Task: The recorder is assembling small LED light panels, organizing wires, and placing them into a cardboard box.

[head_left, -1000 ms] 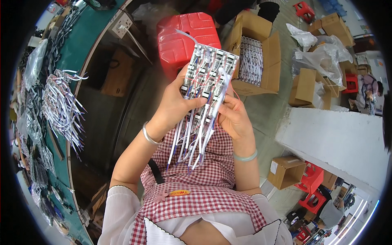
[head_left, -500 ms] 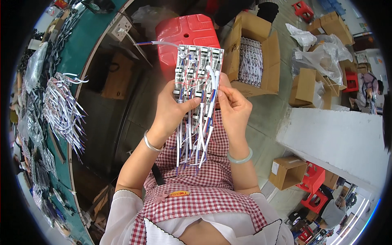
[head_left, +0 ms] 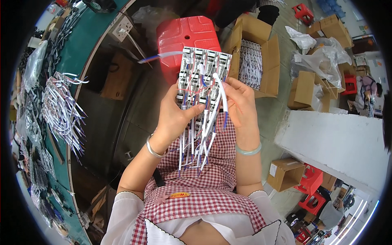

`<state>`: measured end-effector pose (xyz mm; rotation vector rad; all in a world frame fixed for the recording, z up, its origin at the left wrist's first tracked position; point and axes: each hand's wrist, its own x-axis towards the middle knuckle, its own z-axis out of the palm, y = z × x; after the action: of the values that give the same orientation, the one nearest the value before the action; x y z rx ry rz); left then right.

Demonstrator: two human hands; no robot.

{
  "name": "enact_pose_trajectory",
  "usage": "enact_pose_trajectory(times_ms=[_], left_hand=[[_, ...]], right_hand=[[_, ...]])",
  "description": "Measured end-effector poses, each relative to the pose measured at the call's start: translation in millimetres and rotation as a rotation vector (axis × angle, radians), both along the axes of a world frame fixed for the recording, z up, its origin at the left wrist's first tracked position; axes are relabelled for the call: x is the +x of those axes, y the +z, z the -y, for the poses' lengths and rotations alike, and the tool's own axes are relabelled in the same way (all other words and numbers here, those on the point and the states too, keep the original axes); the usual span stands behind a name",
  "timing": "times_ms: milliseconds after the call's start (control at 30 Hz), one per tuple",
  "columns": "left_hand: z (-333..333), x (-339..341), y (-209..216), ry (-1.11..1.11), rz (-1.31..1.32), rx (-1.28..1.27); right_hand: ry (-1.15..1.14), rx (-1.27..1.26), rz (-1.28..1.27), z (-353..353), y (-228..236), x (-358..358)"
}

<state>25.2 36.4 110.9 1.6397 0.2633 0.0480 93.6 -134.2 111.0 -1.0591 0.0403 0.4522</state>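
A: Step in hand?
B: Looked like sorting leads on the wired circuit-board panel (head_left: 210,65), my read. The panel sat up in front of the checked apron (head_left: 212,200), its top edge overlapping the red stool (head_left: 185,26) in view.
A: How to do it well?
B: Steady grip at the panel's side, I'd say, thumb off the thin wires. One lead at a time, light pinch on the sleeve, no tugging at the joints. The long white-sleeved lead (head_left: 221,92) stood off the tangle near the right edge, so that one was easy to reach. The clear-sleeved lead (head_left: 165,54) poking out past the upper left needed watching for snags.
A: Hands?
B: Left hand (head_left: 173,116) was closed on the panel's left side, thumb flat over the front among the leads, fingers mostly hidden behind.
A: Right?
B: Right hand (head_left: 241,104) was half curled at the panel's right edge, thumb and forefinger nearly together beside the white-sleeved lead. A thin red wire crossed in front of the fingers. Couldn't tell whether they pinched a wire or just touched the edge.
A: More panels?
B: Yes, a wired bunch (head_left: 61,108) on the green bench (head_left: 79,51), others in the open carton (head_left: 270,65).
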Motion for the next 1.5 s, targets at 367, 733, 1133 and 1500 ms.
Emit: enact_pose_trajectory(times_ms=[367,733,1133,1500], left_hand=[[0,-2,5,-0.022,-0.096,-0.136],[1,-3,8,-0.059,-0.132,-0.196],[2,-11,-20,-0.098,-0.070,-0.059],[6,-9,-11,0.005,-0.163,-0.213]], right_hand=[[0.022,-0.030,-0.014,5,-10,-3],[-0.015,-0.048,-0.007,8,-13,-11],[-0.052,0.293,-0.191,-6,2,-2],[-0.017,-0.025,0.007,-12,-17,-7]])
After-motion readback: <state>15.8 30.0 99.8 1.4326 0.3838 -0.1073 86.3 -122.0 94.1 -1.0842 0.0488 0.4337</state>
